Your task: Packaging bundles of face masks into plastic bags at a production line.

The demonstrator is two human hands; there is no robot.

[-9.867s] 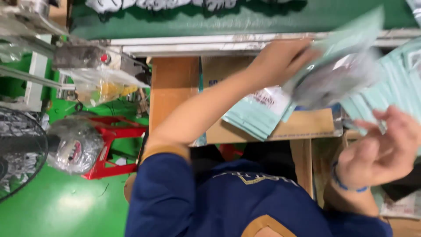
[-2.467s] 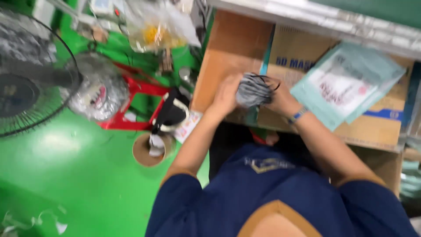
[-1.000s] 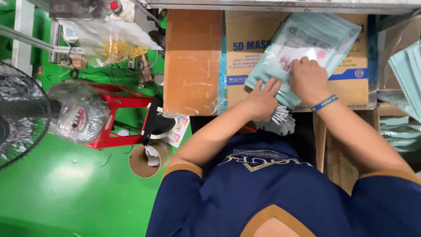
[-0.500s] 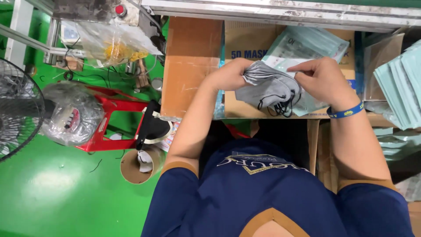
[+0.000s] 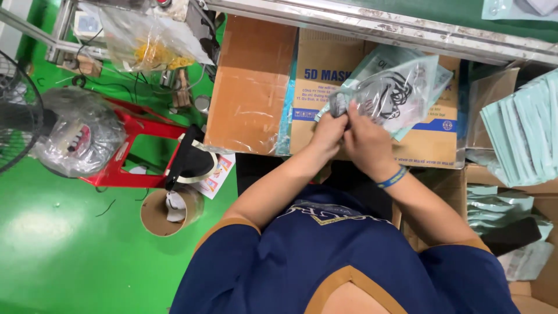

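Far left: black fan (image 5: 14,113), then bagged bundle (image 5: 78,139) on red stool (image 5: 136,154) over green floor (image 5: 52,244). Centre: left hand (image 5: 330,131) and right hand (image 5: 365,139) side by side, touching, both pinching the lower left end of a clear pouch (image 5: 401,93) with grey masks showing inside, held above the cardboard box (image 5: 325,75). Far right: stack of pale green pouches (image 5: 523,139) in an open carton.
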